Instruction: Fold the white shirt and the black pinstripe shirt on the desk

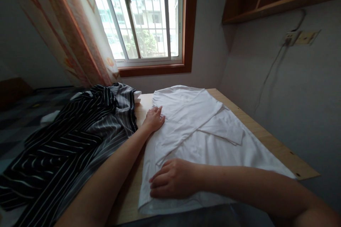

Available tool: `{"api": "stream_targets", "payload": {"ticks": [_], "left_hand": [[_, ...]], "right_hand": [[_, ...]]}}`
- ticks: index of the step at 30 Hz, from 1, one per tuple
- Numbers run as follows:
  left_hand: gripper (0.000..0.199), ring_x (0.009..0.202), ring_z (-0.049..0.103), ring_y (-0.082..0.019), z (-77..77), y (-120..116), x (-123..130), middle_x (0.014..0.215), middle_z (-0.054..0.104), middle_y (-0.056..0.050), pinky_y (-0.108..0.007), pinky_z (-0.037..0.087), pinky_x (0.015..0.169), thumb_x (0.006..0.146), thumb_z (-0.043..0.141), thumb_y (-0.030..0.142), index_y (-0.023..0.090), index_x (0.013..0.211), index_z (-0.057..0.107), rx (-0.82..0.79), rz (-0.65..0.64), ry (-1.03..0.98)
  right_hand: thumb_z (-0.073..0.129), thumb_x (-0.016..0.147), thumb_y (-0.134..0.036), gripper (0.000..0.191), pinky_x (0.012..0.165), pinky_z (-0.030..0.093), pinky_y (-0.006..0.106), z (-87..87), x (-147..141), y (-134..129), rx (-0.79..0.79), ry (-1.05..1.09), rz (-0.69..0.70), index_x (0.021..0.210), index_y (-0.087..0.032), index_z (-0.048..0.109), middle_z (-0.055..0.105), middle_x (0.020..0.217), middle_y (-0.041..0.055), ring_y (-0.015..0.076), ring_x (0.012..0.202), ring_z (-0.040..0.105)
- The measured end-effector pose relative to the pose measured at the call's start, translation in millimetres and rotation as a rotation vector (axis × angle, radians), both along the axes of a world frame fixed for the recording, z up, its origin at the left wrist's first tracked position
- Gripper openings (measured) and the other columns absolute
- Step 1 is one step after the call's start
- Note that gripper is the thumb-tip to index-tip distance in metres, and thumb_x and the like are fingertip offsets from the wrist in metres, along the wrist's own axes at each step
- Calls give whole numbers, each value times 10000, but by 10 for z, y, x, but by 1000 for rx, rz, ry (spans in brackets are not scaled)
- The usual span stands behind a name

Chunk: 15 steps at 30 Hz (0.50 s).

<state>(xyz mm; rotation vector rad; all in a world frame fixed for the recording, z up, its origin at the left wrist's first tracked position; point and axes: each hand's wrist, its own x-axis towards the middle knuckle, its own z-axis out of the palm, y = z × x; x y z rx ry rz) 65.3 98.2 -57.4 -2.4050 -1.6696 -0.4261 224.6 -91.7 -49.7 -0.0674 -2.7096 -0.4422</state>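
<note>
A white long-sleeved shirt (183,113) lies spread on a light wooden board (282,152), its sleeves folded across the body. At the shirt's left edge, partway up, rests my left hand (155,117), open with the fingers on the cloth. My right hand (174,179) lies palm down near the lower left of the shirt, fingers outstretched and slightly bent. The undersides of both hands are hidden. Beside my left forearm is a heap of black and grey striped clothing (71,142).
A dark checked bed cover (16,120) spreads at the left. Behind the board are a window (149,17) and a floral curtain (69,25). On the right wall, a cord (269,71) hangs from a socket (306,38) beneath a wooden shelf (287,3).
</note>
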Motion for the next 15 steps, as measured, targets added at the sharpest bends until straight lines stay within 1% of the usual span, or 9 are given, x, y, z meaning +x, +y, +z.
{"api": "stream_targets", "payload": {"ticks": [2, 3, 6, 8, 9, 11, 13, 14, 15], "left_hand": [[576, 1306, 471, -324, 12, 39, 16, 1357, 518, -198, -459, 317, 1136, 902, 471, 315, 91, 1431, 422, 25, -4, -33], [567, 1286, 487, -321, 18, 51, 24, 1338, 514, -193, -455, 343, 1120, 891, 484, 300, 102, 1419, 427, 36, -1, -59], [544, 1188, 555, -309, 31, 50, 42, 1297, 488, -180, -445, 445, 1027, 842, 523, 238, 131, 1367, 433, 80, 21, -164], [558, 1157, 575, -315, 31, 47, 45, 1314, 462, -189, -454, 473, 985, 816, 530, 204, 135, 1357, 413, 119, 35, -218], [594, 1188, 560, -326, 26, 54, 44, 1351, 440, -204, -458, 468, 991, 810, 531, 198, 129, 1381, 383, 135, 39, -231], [711, 1333, 447, -358, 1, 96, 37, 1464, 353, -250, -464, 416, 1059, 806, 534, 214, 85, 1457, 279, 137, 43, -217], [802, 1453, 267, -374, -40, 169, 23, 1551, 252, -282, -467, 318, 1144, 814, 526, 254, 18, 1499, 182, 103, 61, -170], [808, 1476, 214, -371, -63, 211, 16, 1566, 237, -289, -468, 273, 1172, 824, 508, 271, -12, 1502, 170, 70, 74, -140], [789, 1482, 204, -361, -86, 251, 8, 1567, 254, -289, -466, 241, 1188, 837, 480, 281, -30, 1499, 182, 29, 85, -110]], "right_hand": [[476, 1006, -291, 173, 703, 440, 198, 10, 3, 4, -15, -2, 41, 986, -259, 645, 696, 941, -6, 76, 855, 649], [476, 1003, -273, 171, 704, 443, 204, 15, 5, 7, -25, -4, 62, 991, -251, 646, 697, 943, 1, 82, 853, 650], [479, 999, -259, 162, 713, 444, 205, 27, 10, 14, -42, -13, 60, 1008, -249, 641, 697, 957, 7, 86, 864, 652], [482, 998, -256, 157, 713, 443, 202, 31, 12, 16, -52, -19, 56, 1013, -252, 637, 698, 966, 8, 85, 870, 653], [483, 997, -253, 154, 714, 443, 201, 33, 13, 17, -56, -22, 57, 1010, -252, 636, 698, 968, 8, 84, 872, 653], [485, 996, -247, 149, 714, 444, 201, 35, 13, 17, -63, -26, 62, 991, -250, 635, 699, 968, 7, 84, 874, 655], [486, 997, -244, 151, 715, 446, 204, 40, 13, 15, -69, -28, 62, 971, -249, 634, 701, 969, 5, 85, 878, 657], [485, 997, -243, 153, 715, 446, 206, 43, 13, 13, -71, -29, 60, 968, -249, 635, 702, 971, 4, 85, 880, 657], [484, 997, -242, 155, 715, 446, 206, 45, 13, 11, -72, -29, 56, 969, -249, 636, 703, 974, 2, 85, 882, 657]]}}
